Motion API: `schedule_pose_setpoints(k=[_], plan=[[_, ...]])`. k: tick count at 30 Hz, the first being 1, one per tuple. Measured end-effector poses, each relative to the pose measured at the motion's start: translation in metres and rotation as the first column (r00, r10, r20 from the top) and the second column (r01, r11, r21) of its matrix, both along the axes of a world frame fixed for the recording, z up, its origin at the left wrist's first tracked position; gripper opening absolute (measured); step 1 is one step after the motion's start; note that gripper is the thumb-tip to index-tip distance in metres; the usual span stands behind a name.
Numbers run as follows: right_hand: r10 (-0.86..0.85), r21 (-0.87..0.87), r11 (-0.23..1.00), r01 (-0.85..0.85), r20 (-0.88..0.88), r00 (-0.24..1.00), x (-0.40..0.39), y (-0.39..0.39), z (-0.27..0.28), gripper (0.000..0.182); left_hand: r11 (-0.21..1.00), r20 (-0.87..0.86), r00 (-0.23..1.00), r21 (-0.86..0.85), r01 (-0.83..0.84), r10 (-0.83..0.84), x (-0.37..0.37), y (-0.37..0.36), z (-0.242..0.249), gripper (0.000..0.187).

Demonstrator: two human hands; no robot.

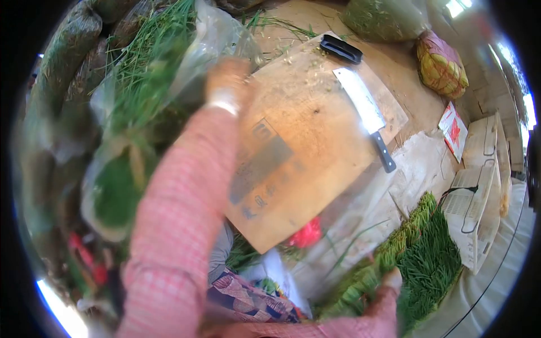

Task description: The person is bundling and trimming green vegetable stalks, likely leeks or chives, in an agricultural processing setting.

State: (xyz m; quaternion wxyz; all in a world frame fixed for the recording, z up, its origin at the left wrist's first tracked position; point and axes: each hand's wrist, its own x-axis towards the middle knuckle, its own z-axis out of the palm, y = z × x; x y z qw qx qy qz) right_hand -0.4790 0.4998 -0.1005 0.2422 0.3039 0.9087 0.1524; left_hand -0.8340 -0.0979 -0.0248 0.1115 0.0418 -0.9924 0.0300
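Over the upper left edge of the wooden board [315, 141], my left hand [228, 81] is at the clear plastic bag [217, 34]. Motion smears its fingers, and a pale band circles the wrist. Long green stalks [152, 56] lie beside that bag. At the lower right, my right hand [386, 293] is over a stack of green stalks [360, 281] with pale yellow-green ends. Its thumb is stretched out and apart, while the other fingers are blurred. A cleaver [363, 101] lies on the right of the board, its black handle over the edge.
A black plastic tray [341, 49] sits at the board's far corner. Cream crates [465, 208] stand on the right, near a red-and-white packet [453, 132]. A wrapped bundle [442, 65] and a filled bag [386, 19] are behind. Red plastic [307, 234] shows below the board.
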Motion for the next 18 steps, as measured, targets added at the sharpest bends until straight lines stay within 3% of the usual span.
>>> schedule_pose_setpoints(k=[2,3,4,5,6,8,10,11,12,13,14,15,16,18], plan=[[0.191,-0.083,0.981,-0.177,0.215,0.958,-0.015,-0.035,0.075,0.017,0.971,-0.011,0.992,-0.203,-0.123,0.123,0.016,-0.059,0.021,0.053],[0.295,-0.177,0.95,-0.259,0.226,0.928,-0.02,-0.054,0.098,0.016,0.979,0.013,0.991,-0.153,-0.133,0.136,0.027,-0.077,0.031,0.051],[0.399,-0.306,0.891,-0.336,0.176,0.9,-0.025,-0.073,0.112,0.016,0.968,0.05,0.985,-0.201,-0.15,0.164,0.039,-0.097,0.03,0.053],[0.489,-0.476,0.765,-0.435,-0.01,0.872,-0.025,-0.083,0.11,0.013,0.968,-0.015,0.993,-0.225,-0.114,0.114,0.054,-0.116,0.019,0.055],[0.548,-0.609,0.59,-0.531,-0.181,0.817,-0.025,-0.092,0.108,0.011,0.962,-0.08,0.994,-0.257,-0.089,0.07,0.07,-0.132,0.014,0.057],[0.572,-0.787,0.131,-0.603,-0.437,0.695,-0.074,-0.183,0.149,0.009,0.985,0.01,0.998,-0.161,-0.065,0.068,0.117,-0.127,0.034,0.06],[0.501,-0.784,-0.23,-0.577,-0.603,0.621,-0.117,-0.25,0.188,0.008,0.998,-0.02,0.998,0.006,-0.064,0.064,0.173,-0.118,0.042,0.061],[0.448,-0.741,-0.423,-0.522,-0.672,0.59,-0.128,-0.274,0.201,0.008,0.978,0.117,0.985,0.151,-0.141,0.124,0.198,-0.096,0.074,0.059],[0.397,-0.895,-0.293,-0.335,-0.433,0.809,-0.14,-0.283,0.199,0.004,0.954,0.145,0.985,0.27,-0.128,0.091,0.228,-0.096,0.069,0.059],[0.288,-0.886,-0.274,-0.375,-0.448,0.846,-0.164,-0.288,0.181,0.003,0.944,0.181,0.976,0.282,-0.168,0.119,0.258,-0.088,0.075,0.06],[0.175,-0.874,-0.252,-0.415,-0.463,0.869,-0.188,-0.292,0.162,0.007,0.954,0.132,0.987,0.274,-0.122,0.089,0.297,-0.097,0.05,0.064],[0.061,-0.873,-0.272,-0.405,-0.436,0.898,-0.217,-0.313,0.168,0.006,0.934,0.211,0.966,0.289,-0.209,0.151,0.322,-0.091,0.046,0.066],[0.085,-0.849,-0.144,-0.508,-0.522,0.849,-0.252,-0.322,0.156,0.003,0.903,0.284,0.937,0.315,-0.292,0.204,0.347,-0.088,0.04,0.067],[0.057,-0.807,0.008,-0.59,-0.589,0.806,-0.314,-0.319,0.131,0.002,0.862,0.259,0.935,0.383,-0.331,0.244,0.398,-0.101,0.014,0.068]])
